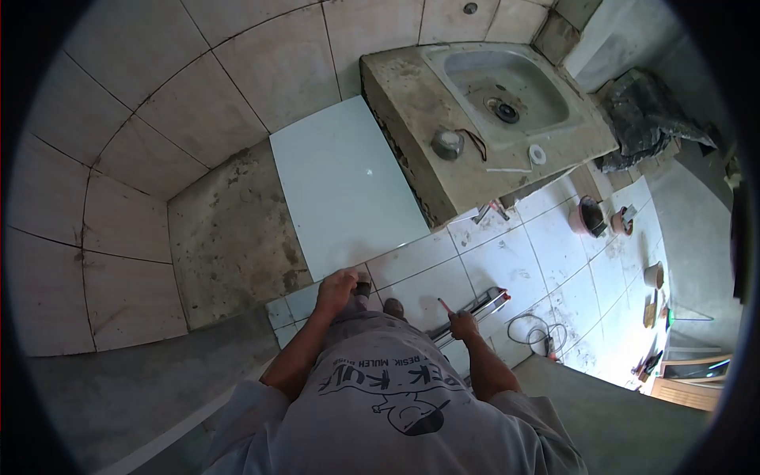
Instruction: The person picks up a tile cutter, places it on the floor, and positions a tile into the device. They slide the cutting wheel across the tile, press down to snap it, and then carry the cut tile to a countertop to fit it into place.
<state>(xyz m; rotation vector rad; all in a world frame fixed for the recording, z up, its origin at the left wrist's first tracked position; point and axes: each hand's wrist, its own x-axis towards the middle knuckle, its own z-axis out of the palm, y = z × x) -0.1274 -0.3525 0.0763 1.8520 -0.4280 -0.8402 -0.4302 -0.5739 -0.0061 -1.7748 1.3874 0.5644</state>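
My right hand (463,324) is closed around a thin red pencil (445,305), its tip pointing up and to the left. Below that hand, a long metal tile cutter (484,304) with rails lies on the floor. At the front edge of a large white tile (344,182), my left hand (338,291) is closed with its fingers curled; what they hold, if anything, is hidden. The tile lies on the rough concrete counter (233,229), against the raised sink block.
The concrete block (412,134) holds a grey sink (514,91). On its top are a small cup (448,144) and a white tape roll (537,154). Buckets (587,218) and a coiled cable (538,334) are on the tiled floor to the right.
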